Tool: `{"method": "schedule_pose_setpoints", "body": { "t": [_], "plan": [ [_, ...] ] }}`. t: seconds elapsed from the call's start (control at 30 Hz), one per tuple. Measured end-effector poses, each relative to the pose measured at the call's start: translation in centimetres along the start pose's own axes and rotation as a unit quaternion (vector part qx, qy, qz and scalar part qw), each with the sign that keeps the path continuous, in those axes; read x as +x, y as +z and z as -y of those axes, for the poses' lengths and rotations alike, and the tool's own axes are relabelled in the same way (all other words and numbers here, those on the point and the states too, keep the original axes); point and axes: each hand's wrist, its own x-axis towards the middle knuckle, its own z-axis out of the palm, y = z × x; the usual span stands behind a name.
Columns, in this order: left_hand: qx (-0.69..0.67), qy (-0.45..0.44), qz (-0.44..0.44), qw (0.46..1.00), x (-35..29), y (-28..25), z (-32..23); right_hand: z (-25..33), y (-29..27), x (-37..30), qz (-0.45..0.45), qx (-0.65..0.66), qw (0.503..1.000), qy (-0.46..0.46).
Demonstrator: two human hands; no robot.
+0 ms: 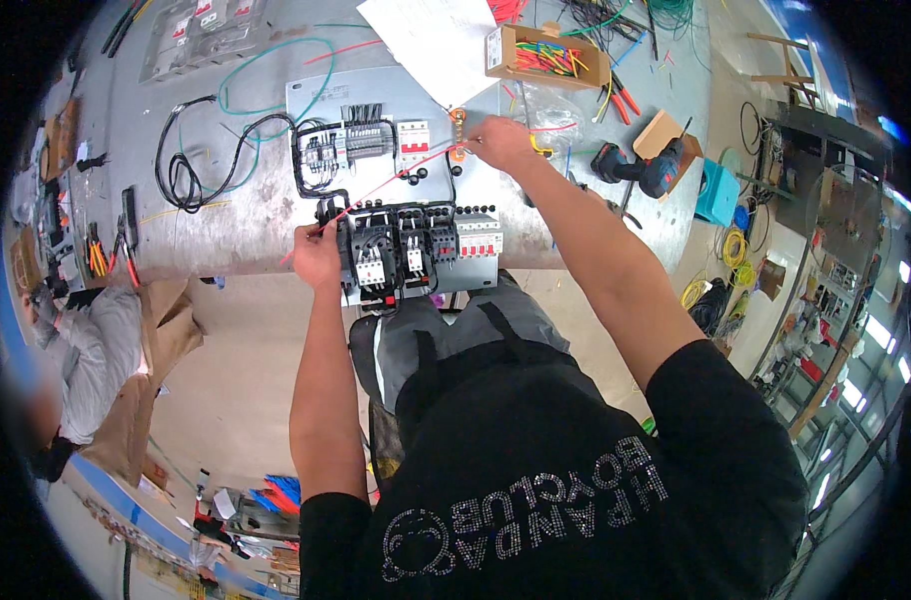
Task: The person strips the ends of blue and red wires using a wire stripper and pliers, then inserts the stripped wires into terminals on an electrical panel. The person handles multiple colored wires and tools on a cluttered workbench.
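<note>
A thin red wire [396, 181] runs slantwise over the grey mounting plate [316, 96], pinched at both ends of the stretch. My left hand [318, 255] closes on it beside the plate's left edge, and a short tail sticks out past the fingers. Further up and to the right, my right hand [503, 143] grips the same wire near a brass terminal strip [459, 128]. Contactors [372, 262] and a row of circuit breakers [480, 238] sit along the plate's near edge. A small breaker with red levers [414, 140] is mounted further back, between black wire bundles.
A cardboard box of coloured sleeves [548, 58] and a white paper sheet [436, 45] lie at the back. To the right are a cordless drill [660, 172] and red-handled pliers [624, 97]. Coiled black cable [181, 180] lies left. Another person [106, 345] sits at the far left.
</note>
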Motion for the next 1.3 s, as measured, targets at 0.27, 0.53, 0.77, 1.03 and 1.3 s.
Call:
{"method": "schedule_pose_setpoints", "body": {
  "t": [0.27, 0.53, 0.77, 1.03, 1.3],
  "plan": [
    [-0.005, 0.019, -0.004, 1.000, 0.0, -0.2, 0.1, 0.2, -0.1, 0.0, 0.027, 0.008, 0.999, 0.030],
    [-0.010, 0.006, -0.001, 1.000, -0.1, -0.4, -0.5, 0.3, -0.2, 0.1, 0.032, 0.003, 0.999, 0.030],
    [-0.020, 0.001, 0.008, 1.000, 0.1, -0.7, -0.6, 0.2, -0.4, 0.2, 0.026, 0.007, 0.999, 0.020],
    [-0.024, 0.021, 0.002, 1.000, 0.2, -0.6, -0.3, 0.0, -0.5, -1.1, -0.024, 0.032, 0.999, -0.020],
    [-0.095, 0.047, 0.072, 0.992, 0.7, -1.0, 1.6, 0.0, -1.0, -5.6, -0.100, 0.078, 0.990, -0.063]
  ]
}}
